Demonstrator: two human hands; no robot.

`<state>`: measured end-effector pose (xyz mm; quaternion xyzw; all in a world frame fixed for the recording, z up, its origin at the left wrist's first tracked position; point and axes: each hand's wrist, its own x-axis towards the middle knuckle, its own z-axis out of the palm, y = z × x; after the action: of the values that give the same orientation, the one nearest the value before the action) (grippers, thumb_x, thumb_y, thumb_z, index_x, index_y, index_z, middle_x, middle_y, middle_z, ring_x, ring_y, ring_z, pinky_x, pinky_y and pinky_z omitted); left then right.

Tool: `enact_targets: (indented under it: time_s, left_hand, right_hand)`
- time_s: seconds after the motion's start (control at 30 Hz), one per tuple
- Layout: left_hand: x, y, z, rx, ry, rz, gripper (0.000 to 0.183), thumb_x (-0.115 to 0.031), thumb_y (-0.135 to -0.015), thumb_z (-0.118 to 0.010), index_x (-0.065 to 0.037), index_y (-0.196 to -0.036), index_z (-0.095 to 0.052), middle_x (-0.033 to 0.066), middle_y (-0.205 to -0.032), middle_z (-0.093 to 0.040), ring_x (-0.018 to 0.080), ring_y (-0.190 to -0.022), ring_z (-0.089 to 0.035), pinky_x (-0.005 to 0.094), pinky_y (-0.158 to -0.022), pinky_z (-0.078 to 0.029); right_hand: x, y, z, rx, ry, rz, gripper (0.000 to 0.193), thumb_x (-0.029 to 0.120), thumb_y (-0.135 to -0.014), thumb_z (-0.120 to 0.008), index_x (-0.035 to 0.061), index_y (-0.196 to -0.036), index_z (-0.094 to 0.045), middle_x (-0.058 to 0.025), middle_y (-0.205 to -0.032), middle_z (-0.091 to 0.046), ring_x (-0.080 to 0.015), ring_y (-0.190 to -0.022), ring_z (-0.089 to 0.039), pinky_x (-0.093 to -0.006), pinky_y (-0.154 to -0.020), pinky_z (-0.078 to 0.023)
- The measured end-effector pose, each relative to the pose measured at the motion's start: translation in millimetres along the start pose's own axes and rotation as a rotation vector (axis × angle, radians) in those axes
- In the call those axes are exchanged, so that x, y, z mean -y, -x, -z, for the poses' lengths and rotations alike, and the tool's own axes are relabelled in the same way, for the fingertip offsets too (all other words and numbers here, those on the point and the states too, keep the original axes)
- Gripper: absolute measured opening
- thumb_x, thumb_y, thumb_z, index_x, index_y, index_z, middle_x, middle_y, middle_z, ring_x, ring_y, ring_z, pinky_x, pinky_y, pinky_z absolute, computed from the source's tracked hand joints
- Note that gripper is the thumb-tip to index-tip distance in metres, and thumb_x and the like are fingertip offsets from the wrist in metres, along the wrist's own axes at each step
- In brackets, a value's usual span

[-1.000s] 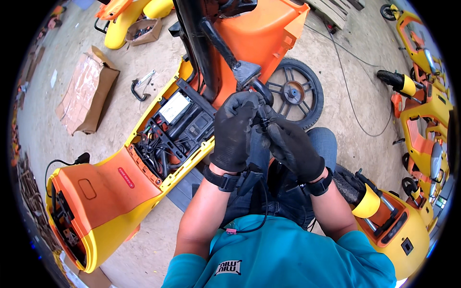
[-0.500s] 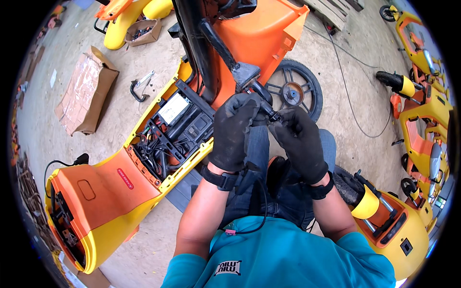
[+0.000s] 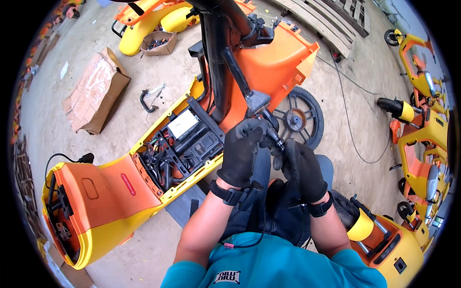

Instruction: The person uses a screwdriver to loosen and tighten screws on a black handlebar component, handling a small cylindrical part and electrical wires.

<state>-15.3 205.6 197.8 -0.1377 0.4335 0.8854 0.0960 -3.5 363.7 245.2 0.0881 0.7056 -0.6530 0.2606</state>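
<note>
Both my hands wear black gloves and meet in front of my knees. My left hand (image 3: 245,152) is closed around a black cylindrical piece (image 3: 274,136) with a ringed, shiny end; its kind is not clear. At that end, my right hand (image 3: 303,170) has its fingers bent together, and what they pinch is hidden. Just beyond my left hand is a grey block (image 3: 258,101) at the end of a black tube (image 3: 235,72). To the left lies a yellow and orange scooter body (image 3: 122,185), its open bay showing cables and a black unit (image 3: 204,145).
A spoked wheel (image 3: 312,117) lies beyond my right hand. Cardboard boxes (image 3: 96,93) (image 3: 161,42) and a clamp-like tool (image 3: 148,102) are on the floor at left. A cable (image 3: 346,110) curves across the right floor. More yellow scooters (image 3: 422,122) line the right side.
My right hand has turned, its fingers now pointing more upward at the end of the cylindrical piece. My left hand keeps its hold. The whole view has shifted slightly.
</note>
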Motion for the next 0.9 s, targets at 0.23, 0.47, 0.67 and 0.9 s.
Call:
enact_targets:
  time_s: [0.23,0.47,0.67,0.9]
  left_hand:
    - [-1,-5,4,0.009,0.012,0.017,0.018,-0.009,-0.093,-0.054,0.004,-0.101,-0.065,0.0082,-0.092,-0.069,0.0126,-0.082,-0.065,0.0248,-0.077,-0.052]
    - [1,-6,1,-0.022,-0.001,0.014,0.019,-0.009,-0.092,-0.055,0.004,-0.099,-0.066,0.0076,-0.088,-0.069,0.0114,-0.079,-0.064,0.0238,-0.074,-0.051]
    - [4,-7,6,-0.005,-0.007,-0.013,0.019,-0.01,-0.092,-0.054,0.004,-0.101,-0.065,0.0067,-0.087,-0.068,0.0109,-0.078,-0.063,0.0237,-0.073,-0.051]
    - [6,-6,4,-0.027,-0.036,-0.038,0.017,-0.009,-0.092,-0.056,0.004,-0.1,-0.064,0.0071,-0.087,-0.068,0.0115,-0.076,-0.063,0.0239,-0.072,-0.051]
  right_hand:
    - [-16,-3,-17,-0.292,0.265,0.29,0.019,0.013,-0.084,-0.07,-0.0003,-0.088,-0.058,-0.002,-0.068,-0.054,-0.0084,-0.062,-0.048,-0.0268,-0.057,-0.04]
    - [-13,-1,-1,-0.12,0.105,0.093,0.021,0.02,-0.094,-0.058,-0.0002,-0.09,-0.062,-0.0013,-0.068,-0.056,-0.0071,-0.061,-0.047,-0.0248,-0.056,-0.038]
    - [-4,0,-5,-0.069,0.142,0.065,0.025,0.021,-0.097,-0.053,-0.0009,-0.091,-0.063,-0.0015,-0.069,-0.056,-0.0072,-0.061,-0.045,-0.0257,-0.056,-0.037]
    - [-27,-2,-12,-0.207,0.297,0.239,0.019,0.017,-0.095,-0.055,0.0006,-0.092,-0.063,-0.0004,-0.07,-0.056,-0.0072,-0.062,-0.046,-0.0248,-0.057,-0.036]
